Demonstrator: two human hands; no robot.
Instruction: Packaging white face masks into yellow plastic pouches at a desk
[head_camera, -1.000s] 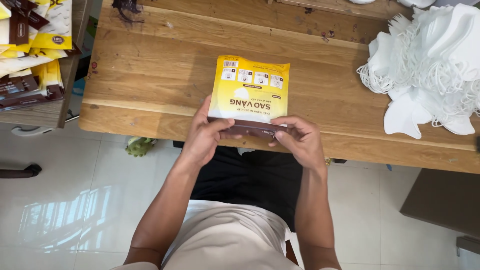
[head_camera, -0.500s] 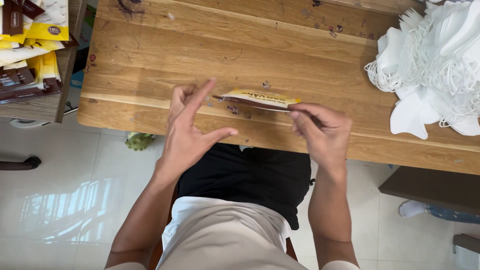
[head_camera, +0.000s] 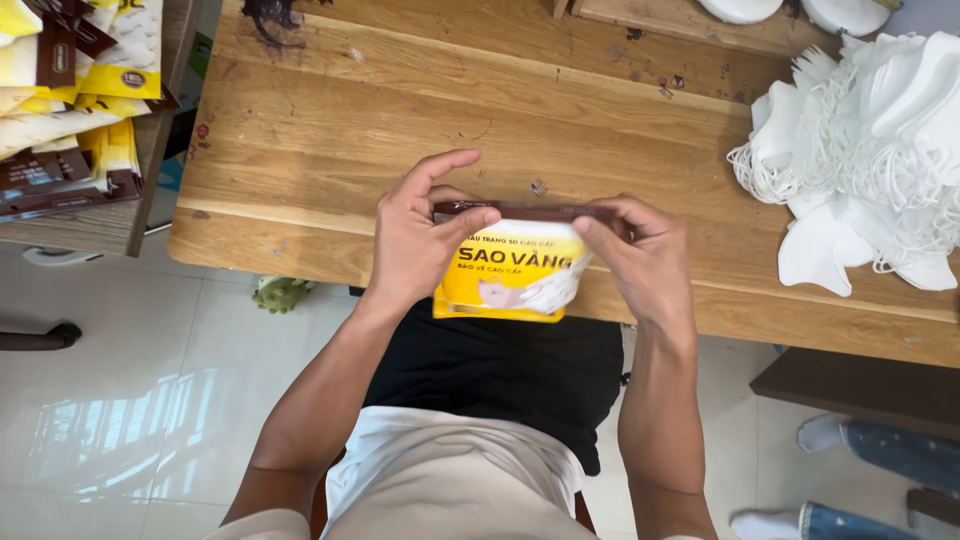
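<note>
Pinching the dark top strip of a yellow-and-white mask packet, the left hand and right hand hold it over the near edge of the wooden table. From the head view, uneven finger pressure could likely misalign the strip, or the packet might slip down toward the lap.

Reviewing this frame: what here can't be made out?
Head view only:
- Pouch contents: hidden by its opaque yellow front.
- Its brown top strip: partly covered by left hand and right hand, so sealed or open is unclear.
- Mask pile: cut off at the right edge.
- Pouch stack: cut off at the left edge.
</note>
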